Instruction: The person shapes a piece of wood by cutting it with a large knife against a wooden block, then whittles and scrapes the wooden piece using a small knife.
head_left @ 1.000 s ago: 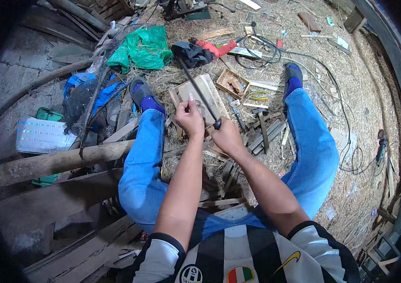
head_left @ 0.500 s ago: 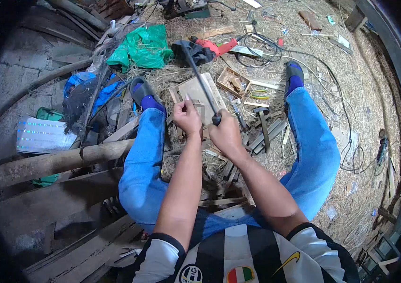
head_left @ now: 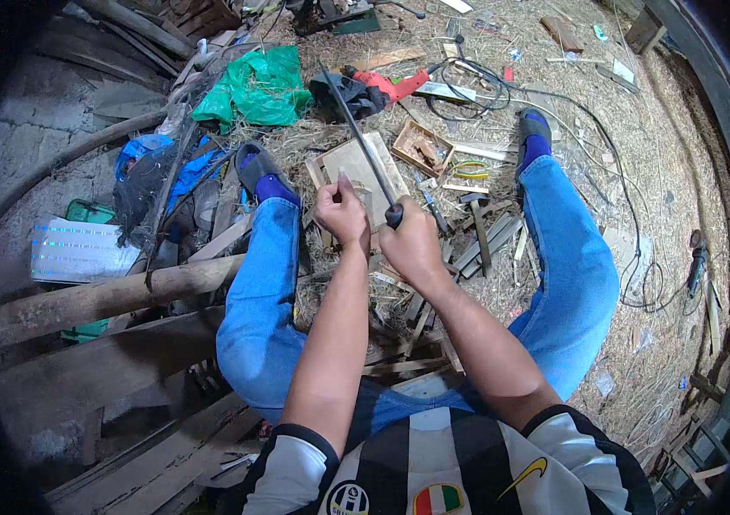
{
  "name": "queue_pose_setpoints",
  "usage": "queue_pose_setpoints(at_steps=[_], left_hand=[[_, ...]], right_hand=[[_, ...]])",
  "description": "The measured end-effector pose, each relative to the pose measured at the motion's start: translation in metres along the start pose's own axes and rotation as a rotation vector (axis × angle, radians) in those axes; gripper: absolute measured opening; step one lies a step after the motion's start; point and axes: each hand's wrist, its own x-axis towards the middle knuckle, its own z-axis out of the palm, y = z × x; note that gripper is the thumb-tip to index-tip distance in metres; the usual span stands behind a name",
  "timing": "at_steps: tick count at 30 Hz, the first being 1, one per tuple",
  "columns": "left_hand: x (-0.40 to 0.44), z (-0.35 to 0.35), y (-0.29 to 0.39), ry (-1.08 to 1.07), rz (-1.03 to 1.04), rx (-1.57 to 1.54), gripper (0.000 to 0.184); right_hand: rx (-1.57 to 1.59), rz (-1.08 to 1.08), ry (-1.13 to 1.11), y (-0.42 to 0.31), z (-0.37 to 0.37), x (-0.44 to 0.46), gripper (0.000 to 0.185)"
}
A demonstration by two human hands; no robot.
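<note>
My right hand (head_left: 412,240) is closed around the dark handle of a long, narrow metal tool (head_left: 356,129), which looks like a file or a thin blade. The tool slants up and away to the left. Close beside it, my left hand (head_left: 343,213) has its thumb raised and its fingers curled; what they hold, if anything, is hidden. Beyond both hands lies a pale wooden board (head_left: 378,163) on the ground, partly covered by them. A hammer (head_left: 479,236) rests to the right of my right hand, among wood strips (head_left: 498,240).
A small wooden box (head_left: 423,148) with scraps sits beyond the board. Farther off are a red power tool (head_left: 395,86), a black cable (head_left: 502,90) and a green plastic bag (head_left: 262,86). A wooden pole (head_left: 108,296) runs along the left. Straw covers the ground.
The long tool has shifted slightly, its far tip now showing thinner and a little to the left. Both hands stay in nearly the same place.
</note>
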Motion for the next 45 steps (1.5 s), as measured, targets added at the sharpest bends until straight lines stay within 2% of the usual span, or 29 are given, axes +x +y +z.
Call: queue_pose_setpoints(at_steps=[3, 8, 12, 15, 17, 18, 20, 21, 23, 26, 29, 30, 32, 33, 35, 36, 41, 43, 45], left_hand=[[-0.009, 0.003, 0.004, -0.016, -0.019, -0.078, 0.032], [-0.002, 0.009, -0.017, -0.014, -0.042, -0.154, 0.031], [-0.007, 0.009, 0.003, -0.012, -0.021, -0.078, 0.029], [-0.007, 0.009, 0.010, -0.060, -0.099, -0.066, 0.029], [-0.012, 0.009, 0.022, 0.003, 0.123, 0.066, 0.029], [-0.012, 0.010, 0.024, 0.001, 0.132, 0.059, 0.029], [-0.011, 0.006, 0.021, -0.055, 0.025, 0.017, 0.028], [-0.011, 0.005, 0.021, -0.051, 0.093, 0.061, 0.029], [-0.011, 0.005, 0.019, -0.029, 0.017, -0.021, 0.030], [-0.006, 0.012, -0.009, -0.005, -0.024, -0.083, 0.031], [-0.006, 0.008, 0.003, -0.056, -0.072, -0.080, 0.029], [-0.006, 0.008, 0.003, -0.055, -0.073, -0.079, 0.029], [-0.009, 0.008, 0.004, -0.020, 0.205, 0.002, 0.032], [-0.007, 0.008, 0.003, -0.021, 0.212, -0.004, 0.032], [-0.005, 0.000, -0.002, 0.057, 0.133, 0.029, 0.033], [-0.007, -0.008, 0.013, -0.040, -0.035, -0.048, 0.033], [-0.001, -0.006, -0.007, -0.011, 0.030, -0.098, 0.030], [-0.001, -0.005, -0.012, -0.019, 0.071, 0.005, 0.028], [-0.005, -0.004, -0.010, -0.056, 0.013, -0.071, 0.026]], right_hand=[[-0.171, 0.040, -0.123, 0.034, 0.025, 0.001, 0.028], [-0.123, 0.084, -0.154, 0.037, 0.020, 0.005, 0.025], [-0.052, 0.088, -0.095, 0.016, 0.003, -0.001, 0.023], [0.067, 0.002, 0.024, 0.009, 0.000, -0.001, 0.022], [-0.127, 0.062, -0.119, 0.046, 0.028, 0.008, 0.024], [-0.156, 0.083, -0.209, 0.065, 0.034, 0.012, 0.026], [-0.114, 0.103, -0.202, 0.080, 0.029, 0.011, 0.027], [-0.077, 0.126, -0.206, 0.079, 0.028, 0.010, 0.029], [-0.104, 0.142, -0.195, 0.078, 0.026, 0.011, 0.027], [0.043, 0.031, -0.033, 0.035, 0.002, 0.013, 0.025], [0.104, 0.033, 0.005, -0.003, -0.013, 0.007, 0.026], [0.103, 0.033, 0.003, 0.009, -0.001, 0.011, 0.026], [-0.106, 0.101, -0.167, 0.045, 0.028, 0.018, 0.028], [-0.103, 0.097, -0.159, 0.045, 0.027, 0.021, 0.028], [-0.092, 0.070, -0.212, 0.049, 0.025, 0.023, 0.030], [-0.104, 0.072, -0.221, 0.047, 0.024, 0.023, 0.029], [-0.077, 0.063, -0.147, 0.021, 0.008, 0.018, 0.024], [0.011, 0.004, -0.043, 0.003, -0.003, 0.012, 0.023], [0.001, 0.025, -0.034, 0.017, 0.009, 0.010, 0.025]])
